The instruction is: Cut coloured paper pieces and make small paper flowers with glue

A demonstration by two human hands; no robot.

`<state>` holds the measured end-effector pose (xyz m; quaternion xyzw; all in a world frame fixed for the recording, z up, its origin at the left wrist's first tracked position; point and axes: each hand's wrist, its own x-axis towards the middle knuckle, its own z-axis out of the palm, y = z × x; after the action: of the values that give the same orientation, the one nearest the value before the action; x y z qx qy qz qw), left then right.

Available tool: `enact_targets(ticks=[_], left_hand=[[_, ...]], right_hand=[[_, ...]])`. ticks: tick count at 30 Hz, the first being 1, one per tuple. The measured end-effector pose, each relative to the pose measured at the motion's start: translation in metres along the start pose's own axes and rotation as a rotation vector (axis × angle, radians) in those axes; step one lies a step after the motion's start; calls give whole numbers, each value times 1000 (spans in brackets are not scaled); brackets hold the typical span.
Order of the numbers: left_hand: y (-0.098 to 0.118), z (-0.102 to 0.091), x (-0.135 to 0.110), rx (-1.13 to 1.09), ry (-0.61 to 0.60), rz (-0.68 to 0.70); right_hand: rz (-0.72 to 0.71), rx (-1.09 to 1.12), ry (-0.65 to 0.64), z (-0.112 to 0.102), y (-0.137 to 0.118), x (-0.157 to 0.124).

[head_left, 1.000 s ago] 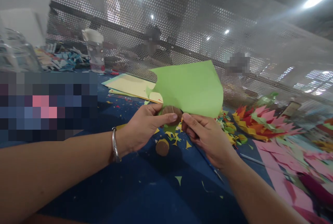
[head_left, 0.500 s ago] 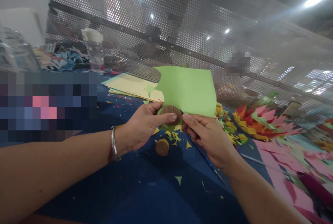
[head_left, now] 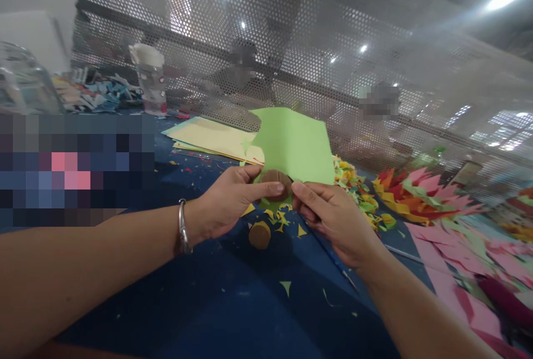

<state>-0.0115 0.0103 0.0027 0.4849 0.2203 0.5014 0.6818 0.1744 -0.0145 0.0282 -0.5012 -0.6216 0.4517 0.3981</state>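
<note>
A sheet of light green paper (head_left: pixel 297 136) stands up in front of me, with a curved cut-out along its left edge. My left hand (head_left: pixel 233 198) is closed on it, the thumb pressing a round brown disc (head_left: pixel 272 184) against the paper's lower part. Beside the disc, my right hand (head_left: pixel 318 209) is closed in a pinch. A small dark tip shows between its fingers and the disc; the rest of that thing is hidden. A second brown round piece (head_left: pixel 260 235) lies on the blue table below, near yellow and green paper scraps (head_left: pixel 278 217).
Stacked cream paper (head_left: pixel 212 136) lies behind my left hand. A lidded clear cup (head_left: pixel 152 81) and a glass jar (head_left: pixel 27 84) stand at back left. Paper flowers (head_left: pixel 420 195) and pink paper (head_left: pixel 441 270) are at right. A thin blue stick (head_left: pixel 339 264) lies under my right hand.
The green paper's right side has swung left and bent, so it looks narrower. Both hands and the brown disc stay nearly where they were.
</note>
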Motion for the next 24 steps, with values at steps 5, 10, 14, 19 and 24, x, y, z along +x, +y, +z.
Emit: enact_targets(ticks=[5, 10, 14, 19, 24], left_hand=[[0, -3, 1, 82, 21, -24], [-1, -3, 2, 55, 48, -62], [-3, -2, 2, 34, 58, 0], [-4, 0, 0, 68, 34, -10], [-4, 0, 0, 116, 35, -31]], right_hand=[[4, -11, -11, -1, 3, 1], [4, -35, -2, -2, 7, 5], [-4, -3, -2, -1, 5, 5], [-9, 16, -9, 1, 3, 2], [-29, -17, -3, 0, 4, 2]])
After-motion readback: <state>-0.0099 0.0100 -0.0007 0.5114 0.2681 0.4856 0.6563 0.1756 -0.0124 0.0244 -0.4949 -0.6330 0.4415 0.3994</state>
